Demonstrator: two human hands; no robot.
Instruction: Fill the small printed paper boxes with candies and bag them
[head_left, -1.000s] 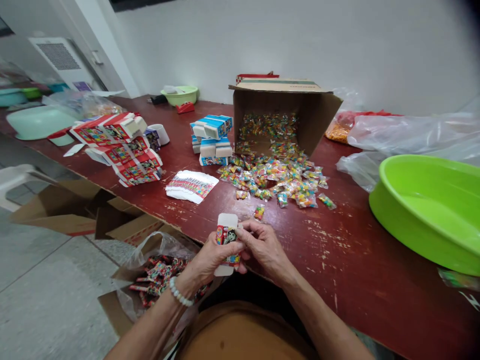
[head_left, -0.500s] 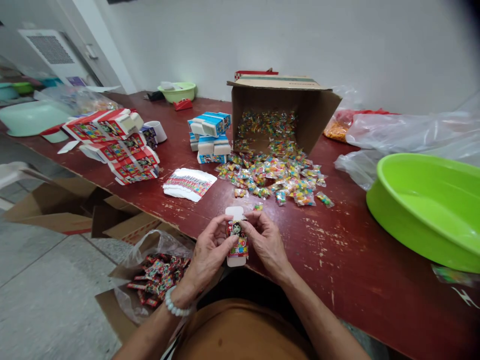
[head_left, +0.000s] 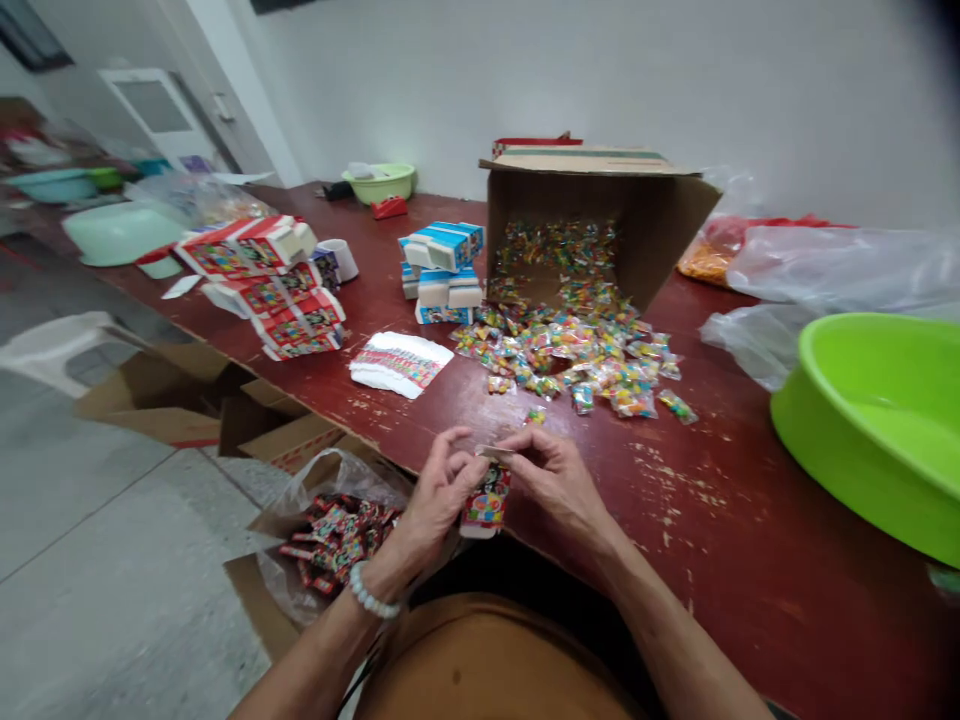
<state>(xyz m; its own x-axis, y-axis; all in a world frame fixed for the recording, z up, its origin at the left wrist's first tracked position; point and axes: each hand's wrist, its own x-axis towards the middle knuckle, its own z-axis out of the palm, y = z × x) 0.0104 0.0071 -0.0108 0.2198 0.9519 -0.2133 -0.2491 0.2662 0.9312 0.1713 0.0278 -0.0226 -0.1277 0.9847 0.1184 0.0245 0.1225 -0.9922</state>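
A small printed candy box (head_left: 486, 508) is held between both hands over the table's front edge. My left hand (head_left: 442, 490) grips its left side, thumb across the front. At the top, my right hand (head_left: 559, 480) pinches the box's flap, which is folded over toward me. Beyond the hands lies a fanned stack of flat printed boxes (head_left: 401, 362). Small clear packets of colourful candy (head_left: 577, 355) are heaped behind, spilling from a cardboard carton (head_left: 667, 240) on its side. One single packet (head_left: 535, 415) lies just past my right hand.
Red bundles of boxes (head_left: 292, 290) and blue-and-white bundles (head_left: 442, 270) are stacked on the red table (head_left: 720, 540). A green basin (head_left: 847, 430) stands at right. Below left, an open plastic-lined carton (head_left: 262, 610) holds many small filled-looking boxes (head_left: 341, 540).
The box's upright top flap has been folded down by my right hand. My view has turned slightly left, so the scene sits further right.
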